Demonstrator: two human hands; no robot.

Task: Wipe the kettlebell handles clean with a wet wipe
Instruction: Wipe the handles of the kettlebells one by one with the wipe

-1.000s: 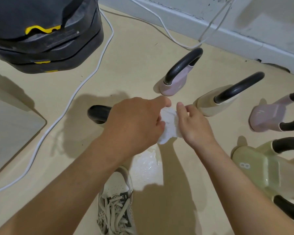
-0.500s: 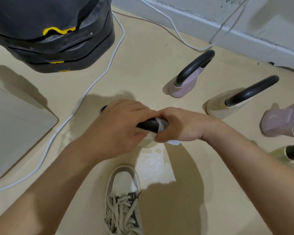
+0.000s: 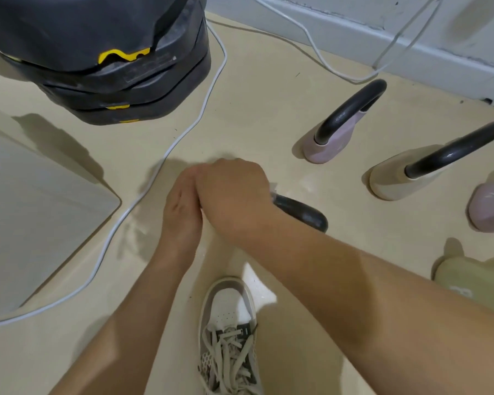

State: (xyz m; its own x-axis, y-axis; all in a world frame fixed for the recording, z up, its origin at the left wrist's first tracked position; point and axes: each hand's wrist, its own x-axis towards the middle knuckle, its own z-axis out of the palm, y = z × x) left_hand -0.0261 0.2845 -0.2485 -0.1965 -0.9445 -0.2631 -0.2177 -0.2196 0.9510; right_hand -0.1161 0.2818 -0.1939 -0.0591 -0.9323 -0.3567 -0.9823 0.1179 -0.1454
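right hand (image 3: 234, 192): over the nearest handle, knuckles up, fingers curled down and clamped round it
left hand (image 3: 183, 212): pressed against the right hand's left side, fingers bent and tucked under; no telling whether clamped on anything
handle (image 3: 300, 213): black, low over the floor, right end sticking out from under the right hand, the rest hidden by both hands
wipe (image 3: 273, 193): only a white sliver in view, at the right hand's edge, against the handle
pink kettlebell (image 3: 328, 149): upright near the wall, black handle arched over it, well apart from the hands
beige kettlebell (image 3: 394, 181): just right of the pink kettlebell, black handle reaching off to the right
2nd pink kettlebell (image 3: 491, 208): at the right edge, cut off by the frame
green kettlebell (image 3: 474, 280): lower right, partly behind the right forearm
shoe (image 3: 228, 332): white and grey, laced, bottom centre, between the 2 forearms
cable (image 3: 166, 155): white, trailing across the floor past the stack to the left edge
stack (image 3: 103, 61): black slabs with yellow marks, top left
panel (image 3: 35, 223): grey, flat, at the left edge
floor (image 3: 268, 81): beige, with a glossy patch beside the shoe's toe
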